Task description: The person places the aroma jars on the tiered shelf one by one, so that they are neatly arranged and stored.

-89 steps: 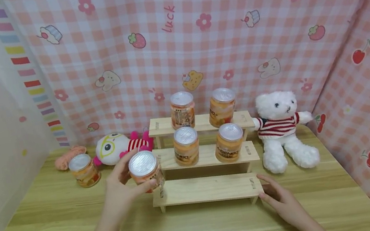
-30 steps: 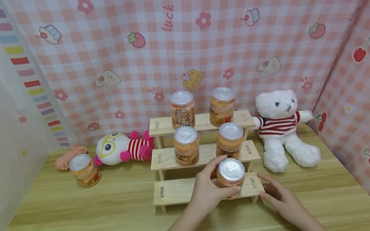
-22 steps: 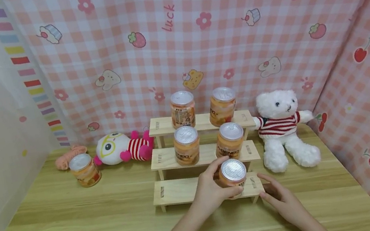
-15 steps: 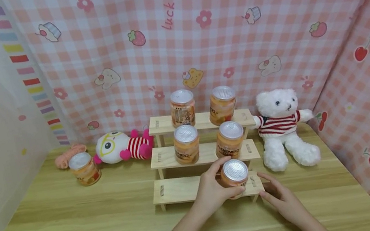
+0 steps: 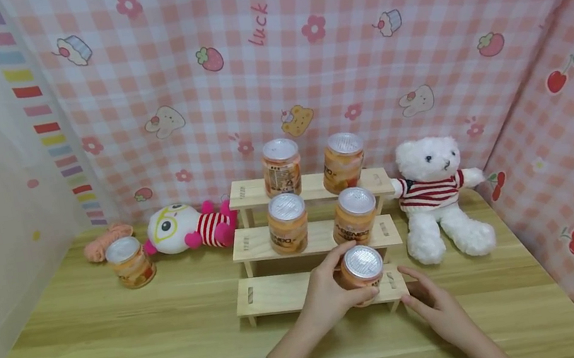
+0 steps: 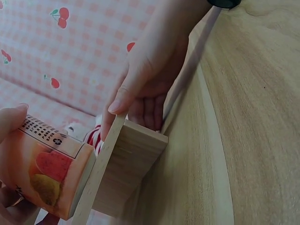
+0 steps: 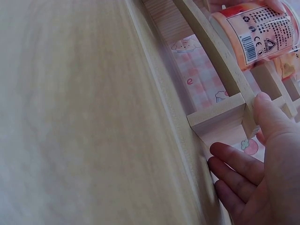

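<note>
My left hand (image 5: 325, 292) grips a fruit can (image 5: 364, 262) with a silver lid, thumb in front and fingers round the far side. The can is upright at the right part of the lowest step of a three-tier wooden stand (image 5: 275, 295), and its base appears to meet the board. In the left wrist view, the can (image 6: 44, 164) shows a printed fruit label. With thumb and index finger, my right hand (image 5: 438, 309) holds the right end of that lowest step. The right wrist view has this hand's (image 7: 262, 176) other fingers extended below the board.
Two cans (image 5: 287, 224) stand on the middle step and two more (image 5: 282, 170) on the top one. Another can (image 5: 130, 264) is on the table at left, near a pink bundle (image 5: 108, 241) and a plush doll (image 5: 186, 229). A white teddy bear (image 5: 437, 197) sits right of the stand.
Over three seconds my left hand has carried the can from left of the stand rightward to the lowest step's right part. During the last half second it barely moves. My right hand stays put.
</note>
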The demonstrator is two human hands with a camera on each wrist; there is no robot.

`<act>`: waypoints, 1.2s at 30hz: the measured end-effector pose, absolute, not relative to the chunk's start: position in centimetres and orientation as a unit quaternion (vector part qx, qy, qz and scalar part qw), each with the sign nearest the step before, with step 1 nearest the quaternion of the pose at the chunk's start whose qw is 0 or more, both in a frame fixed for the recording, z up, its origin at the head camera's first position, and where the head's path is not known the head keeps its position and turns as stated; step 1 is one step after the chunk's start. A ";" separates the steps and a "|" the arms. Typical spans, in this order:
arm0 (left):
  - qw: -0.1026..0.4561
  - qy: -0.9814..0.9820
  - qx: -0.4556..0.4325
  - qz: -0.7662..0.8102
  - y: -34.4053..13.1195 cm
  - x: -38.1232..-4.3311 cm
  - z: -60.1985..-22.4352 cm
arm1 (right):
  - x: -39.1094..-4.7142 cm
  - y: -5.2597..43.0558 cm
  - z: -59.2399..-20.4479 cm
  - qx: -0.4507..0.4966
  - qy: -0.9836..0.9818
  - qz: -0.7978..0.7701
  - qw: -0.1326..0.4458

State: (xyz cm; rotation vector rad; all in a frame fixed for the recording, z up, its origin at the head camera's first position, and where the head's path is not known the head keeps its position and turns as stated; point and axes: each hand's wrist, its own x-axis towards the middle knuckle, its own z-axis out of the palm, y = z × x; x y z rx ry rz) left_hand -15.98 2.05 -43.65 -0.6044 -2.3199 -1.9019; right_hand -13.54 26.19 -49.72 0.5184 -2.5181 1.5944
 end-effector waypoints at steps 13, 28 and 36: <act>0.026 -0.790 -0.205 -0.577 1.7 -16.0 -43.1 | -13.6 26.0 -49.6 0.170 -0.832 0.524 0.063; 0.017 -0.813 -0.209 -0.543 0.3 -15.5 -41.8 | -13.5 26.0 -49.7 0.157 -0.838 0.518 0.062; 0.031 -0.791 -0.223 -0.569 0.2 -15.5 -42.1 | -13.5 26.0 -49.6 0.156 -0.843 0.511 0.068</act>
